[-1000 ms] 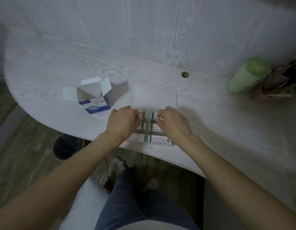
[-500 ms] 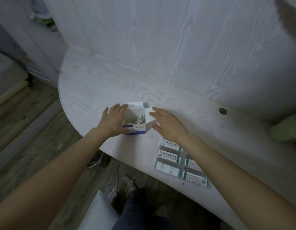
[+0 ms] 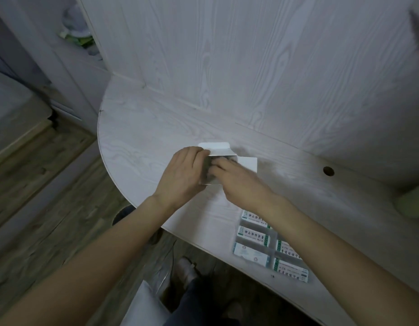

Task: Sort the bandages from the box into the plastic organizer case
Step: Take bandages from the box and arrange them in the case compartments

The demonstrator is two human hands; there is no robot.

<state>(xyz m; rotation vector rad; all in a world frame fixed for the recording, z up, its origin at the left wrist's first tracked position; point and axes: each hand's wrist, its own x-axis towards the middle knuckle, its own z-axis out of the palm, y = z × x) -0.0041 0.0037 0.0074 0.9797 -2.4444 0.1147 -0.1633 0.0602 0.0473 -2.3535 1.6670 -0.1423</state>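
Reaching into the box for more bandages.

The left hand wraps the box at its 9 o'clock side, probably to steady it with its mouth open, flaps spread, while the right hand dips its fingers inside from 4 o'clock. Whether those fingers pinch a bandage cannot be told; they are blurred and the box interior is dark. The case lies on the table at 5 o'clock from the box, near the edge, likely within easy reach; bandages fill several cells, and the right forearm covers part of it, so the count is unclear.
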